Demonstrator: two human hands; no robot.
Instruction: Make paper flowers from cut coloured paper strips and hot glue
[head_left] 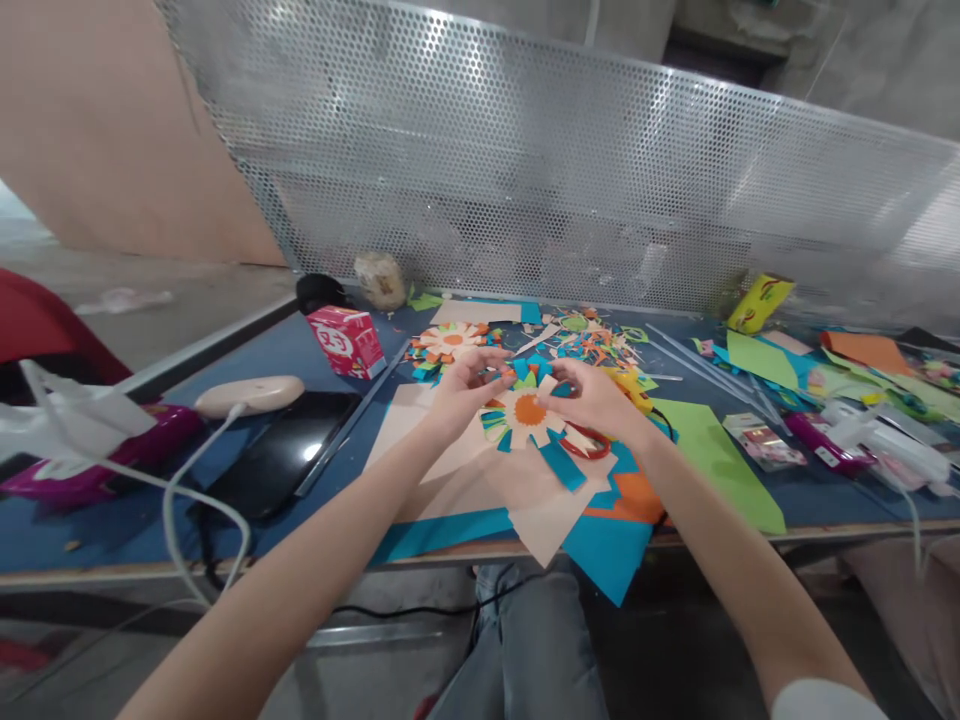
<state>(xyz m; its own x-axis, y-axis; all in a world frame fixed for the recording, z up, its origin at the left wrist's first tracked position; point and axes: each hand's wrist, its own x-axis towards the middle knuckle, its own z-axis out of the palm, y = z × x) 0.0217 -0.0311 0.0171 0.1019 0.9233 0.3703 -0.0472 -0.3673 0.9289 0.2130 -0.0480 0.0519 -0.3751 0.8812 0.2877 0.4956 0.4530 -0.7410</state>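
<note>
Two bare arms reach up to a paper flower [529,412] in the middle of the table [90,530]. Its top petals, at 12 o'clock, are pinched by the left hand [459,388] and right hand [594,398]. Red scissors [587,446] lie at its 4 o'clock.

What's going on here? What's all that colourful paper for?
Someone is sitting at a blue table covered in coloured paper. Their left hand and right hand both pinch the far edge of a paper flower with an orange middle. It lies on tan and blue sheets. A second flower lies further back, with paper scraps scattered beside it.
</note>
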